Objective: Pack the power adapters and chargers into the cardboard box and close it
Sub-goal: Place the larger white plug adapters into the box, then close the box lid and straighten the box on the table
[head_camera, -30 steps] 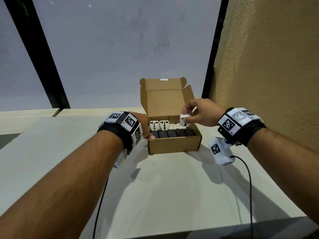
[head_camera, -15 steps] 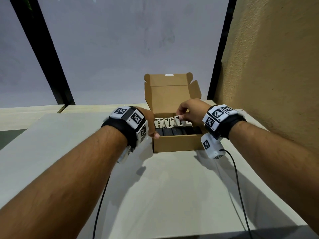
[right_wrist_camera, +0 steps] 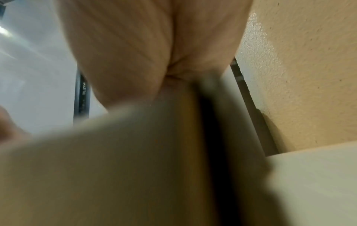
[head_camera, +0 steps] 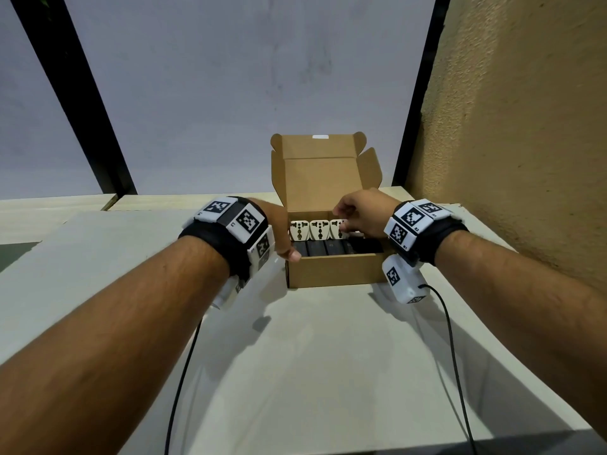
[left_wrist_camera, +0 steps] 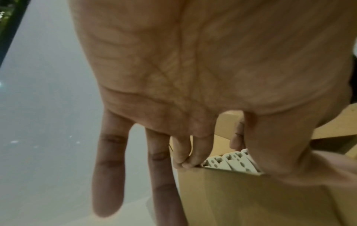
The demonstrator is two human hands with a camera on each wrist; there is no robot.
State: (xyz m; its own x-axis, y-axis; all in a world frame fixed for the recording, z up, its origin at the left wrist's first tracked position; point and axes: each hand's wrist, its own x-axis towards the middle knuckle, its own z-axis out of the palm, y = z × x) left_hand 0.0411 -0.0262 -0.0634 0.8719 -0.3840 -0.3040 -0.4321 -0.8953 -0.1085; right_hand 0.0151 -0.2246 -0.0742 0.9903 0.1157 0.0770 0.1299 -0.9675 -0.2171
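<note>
The cardboard box (head_camera: 331, 274) stands open on the table with its lid (head_camera: 318, 182) upright. In its back row sit white power adapters (head_camera: 308, 229), in front of them a row of black chargers (head_camera: 328, 249). My left hand (head_camera: 285, 246) grips the box's left wall, thumb on the front corner; in the left wrist view two fingers (left_wrist_camera: 183, 159) hook over the rim beside the white adapters (left_wrist_camera: 231, 162). My right hand (head_camera: 343, 223) reaches into the back right of the box and pinches a white adapter (head_camera: 338, 228) in the row. The right wrist view is blurred by the box wall (right_wrist_camera: 115, 168).
The pale table (head_camera: 312, 372) stretches wide toward me. A rough tan wall (head_camera: 525, 126) rises close on the right of the box. Behind it are a grey panel and a black post (head_camera: 417, 93). Black cables (head_camera: 453, 356) hang from both wrists.
My right hand brought the white adapter down from above the box into the back row, beside the other white ones. The left hand kept its hold on the box's left side.
</note>
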